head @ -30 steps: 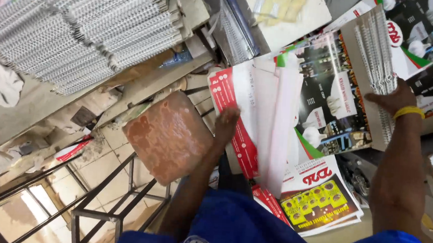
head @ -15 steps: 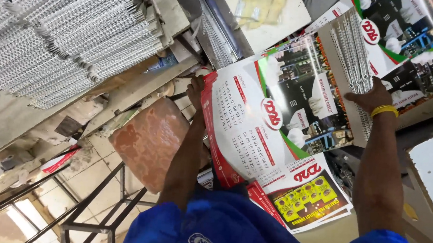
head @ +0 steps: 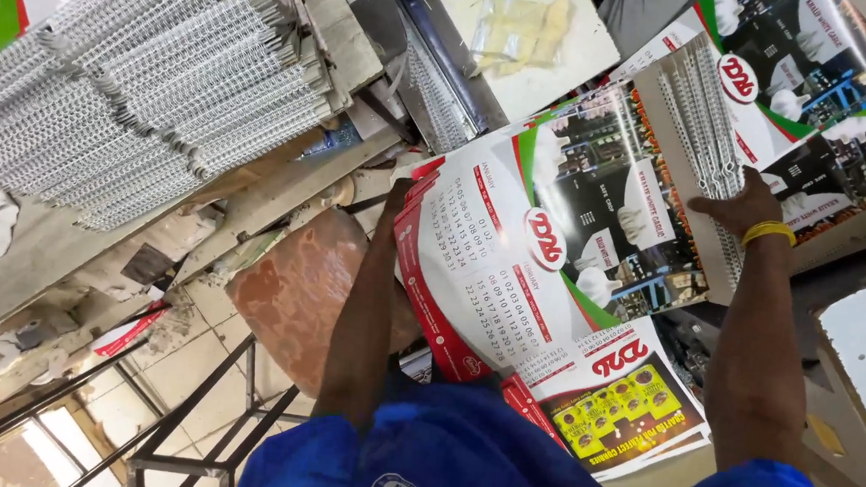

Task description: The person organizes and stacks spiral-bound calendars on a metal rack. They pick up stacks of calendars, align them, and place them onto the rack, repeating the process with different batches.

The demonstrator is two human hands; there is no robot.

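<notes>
Since half a second ago, the glossy calendar sheet [head: 491, 277] has swung further open and flatter, so more of its red-edged white date page faces up, and the left hand [head: 403, 197] has slid up its left edge. That hand's fingers are curled around the sheet's upper left corner, gripping it; only the knuckles show, the tips hidden behind the paper. The right hand [head: 741, 204], with a yellow wristband [head: 769, 232], lies with fingers spread nearly flat, pressing on a strip of white wire binding combs [head: 705, 140] that runs along the edge of a printed sheet [head: 802, 106] on the far right; it closes on nothing.

The held sheet lies at the middle of the scene, on top of a stack of similar printed sheets [head: 613, 405] whose near corners fan out, shiny and thin, in red, green, white and yellow.

At the far left a large pile of white wire binding combs [head: 153, 76] lies loose, ridged and springy-looking, on a dusty wooden bench [head: 255, 203]. A clear plastic bag [head: 516, 28] rests on a pale board at the far middle. Below the bench stands a round reddish mottled stool seat [head: 295, 295], on a metal frame, over a tiled floor.
</notes>
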